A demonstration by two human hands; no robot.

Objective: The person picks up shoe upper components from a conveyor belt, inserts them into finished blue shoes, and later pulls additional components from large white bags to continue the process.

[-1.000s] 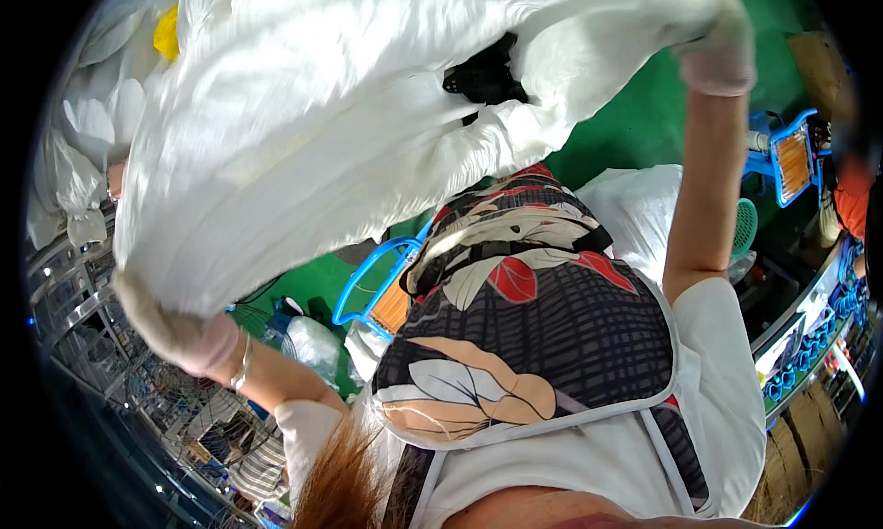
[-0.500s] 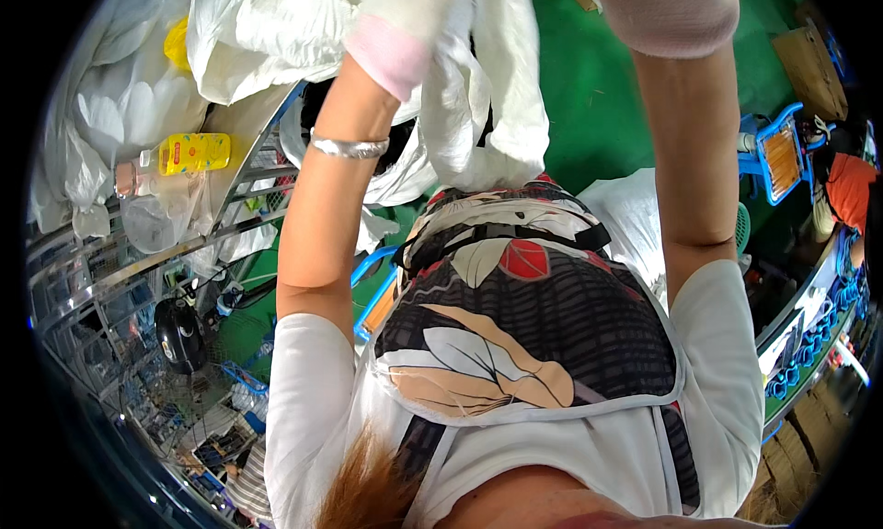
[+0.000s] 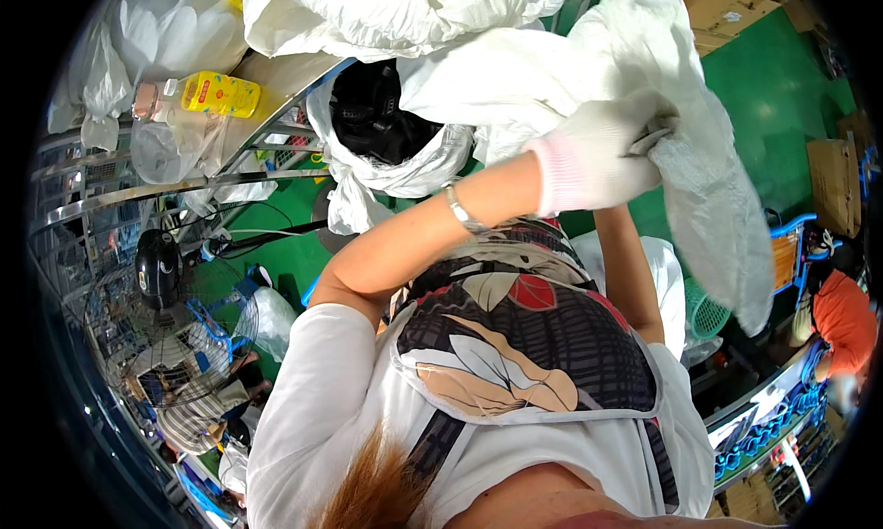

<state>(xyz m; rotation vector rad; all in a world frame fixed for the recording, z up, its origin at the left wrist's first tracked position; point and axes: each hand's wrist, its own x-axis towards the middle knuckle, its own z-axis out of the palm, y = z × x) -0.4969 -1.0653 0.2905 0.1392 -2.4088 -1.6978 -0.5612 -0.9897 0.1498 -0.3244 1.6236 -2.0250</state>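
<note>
My left hand (image 3: pixel 612 152), in a white glove with a pink cuff, reaches across in front of my chest. Its fingers are closed on a bunched part of a large white sack (image 3: pixel 722 198). One end of the sack hangs down on the right; the rest stretches left toward the table. My right forearm (image 3: pixel 630 276) rises behind the left glove, and the right hand itself is hidden behind the glove and the sack. Left of the hands stands another white sack (image 3: pixel 414 166), its mouth open around black things (image 3: pixel 372 115) whose kind I cannot make out.
On the metal-edged table (image 3: pixel 294 69) at the left lie a heap of white sacks (image 3: pixel 405 14) and a yellow-labelled bottle (image 3: pixel 221 94). A black fan (image 3: pixel 158 267) stands below it. Cardboard boxes (image 3: pixel 832 184) and a person in orange (image 3: pixel 842 313) are on the right.
My left hand has swung right and down across my body, with the white sack pulled along. My right hand has dropped out of sight behind it. The sack with black things has come into view.
</note>
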